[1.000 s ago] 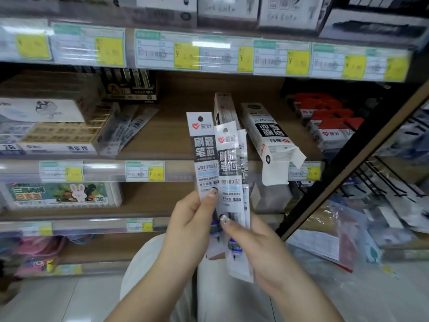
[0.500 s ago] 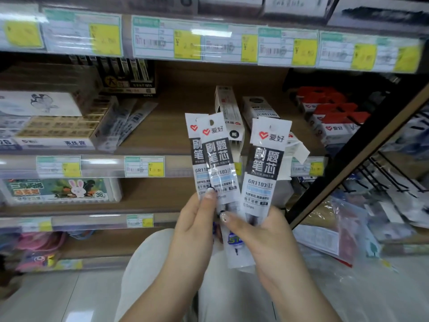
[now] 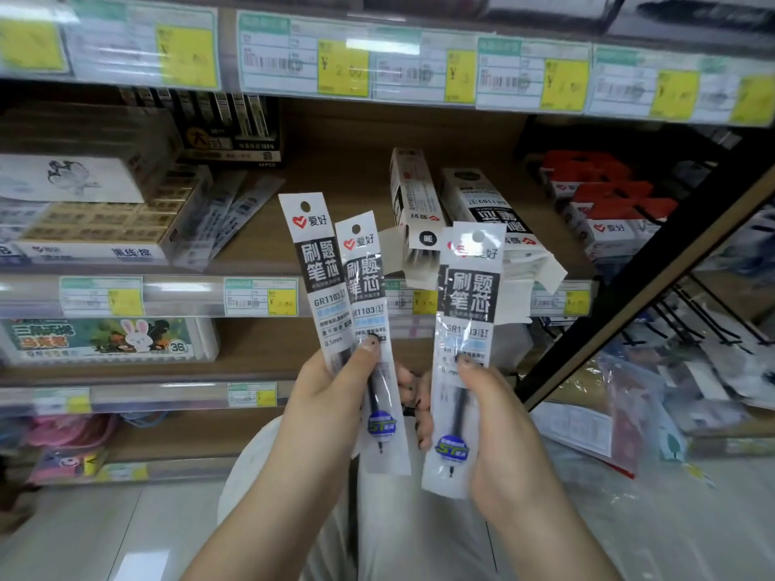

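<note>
Bright, even overhead light; glare streak on price-tag strip (image 3: 381,46) well above left hand (image 3: 331,413). Motion blur on pack (image 3: 467,312) in right hand (image 3: 503,446), txt smeared. Far left & right of both hands, edges go soft, bowed (wide-angle).

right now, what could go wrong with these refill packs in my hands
1. The left hand pins two overlapping refill packets under one thumb. The slick sleeves could slide apart and one may drop.
2. The right hand pinches a third refill packet near its middle only, so it might twist or slip.
3. The open refill box sits at the front of the shelf with its flap hanging out. Reaching in could knock it off.
</note>
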`<action>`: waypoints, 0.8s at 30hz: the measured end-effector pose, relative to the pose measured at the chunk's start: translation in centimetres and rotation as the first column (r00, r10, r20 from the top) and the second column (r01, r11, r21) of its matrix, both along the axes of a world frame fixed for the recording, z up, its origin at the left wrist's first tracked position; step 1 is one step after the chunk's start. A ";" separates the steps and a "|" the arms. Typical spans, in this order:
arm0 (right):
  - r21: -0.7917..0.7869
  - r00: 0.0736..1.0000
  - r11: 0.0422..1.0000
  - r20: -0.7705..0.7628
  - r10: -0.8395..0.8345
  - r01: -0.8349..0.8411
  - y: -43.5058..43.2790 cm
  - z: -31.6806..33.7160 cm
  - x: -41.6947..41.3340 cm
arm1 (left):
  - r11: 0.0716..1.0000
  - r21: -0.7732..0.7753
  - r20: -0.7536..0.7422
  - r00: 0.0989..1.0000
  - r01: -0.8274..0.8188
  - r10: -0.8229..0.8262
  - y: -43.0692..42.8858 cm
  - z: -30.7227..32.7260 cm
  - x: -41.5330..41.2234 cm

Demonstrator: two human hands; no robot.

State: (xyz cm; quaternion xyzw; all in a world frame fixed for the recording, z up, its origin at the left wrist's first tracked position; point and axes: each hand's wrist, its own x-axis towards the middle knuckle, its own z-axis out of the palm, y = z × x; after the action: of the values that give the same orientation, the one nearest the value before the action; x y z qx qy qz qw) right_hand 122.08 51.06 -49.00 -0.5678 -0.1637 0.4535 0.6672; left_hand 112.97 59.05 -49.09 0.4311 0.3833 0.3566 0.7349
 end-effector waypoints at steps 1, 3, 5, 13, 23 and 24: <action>0.016 0.999 1.000 -0.041 -0.018 0.019 0.0 0.1 0.1 | 1.000 -0.002 -0.004 1.000 -0.001 0.001 0.0 0.0 0.0; 0.074 0.997 0.996 -0.070 -0.036 0.041 -0.1 0.4 0.3 | 1.000 0.020 -0.019 1.000 0.015 -0.014 -0.1 -0.2 -0.1; 0.118 0.999 0.992 -0.013 -0.034 0.035 0.1 0.8 0.4 | 0.996 0.089 -0.053 0.999 0.011 -0.006 -0.2 -0.6 -0.3; 0.194 0.962 0.976 0.230 -0.146 0.102 1.1 -0.2 0.2 | 0.970 0.242 -0.087 0.996 -0.005 0.027 -1.3 -1.1 0.6; 0.244 0.895 0.951 0.355 -0.269 0.189 1.1 -0.9 -1.3 | 0.961 0.248 -0.005 0.992 -0.123 0.128 -2.5 -0.6 1.4; 0.243 0.881 0.948 0.377 -0.287 0.205 1.1 -1.0 -1.4 | 0.964 0.238 0.008 0.992 -0.123 0.124 -2.7 -0.4 1.4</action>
State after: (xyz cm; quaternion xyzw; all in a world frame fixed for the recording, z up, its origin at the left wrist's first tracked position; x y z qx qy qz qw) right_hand 120.73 52.18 -49.99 -0.5976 -0.2690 0.2180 0.7232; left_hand 114.35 56.32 -49.44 0.4925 0.3665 0.4436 0.6530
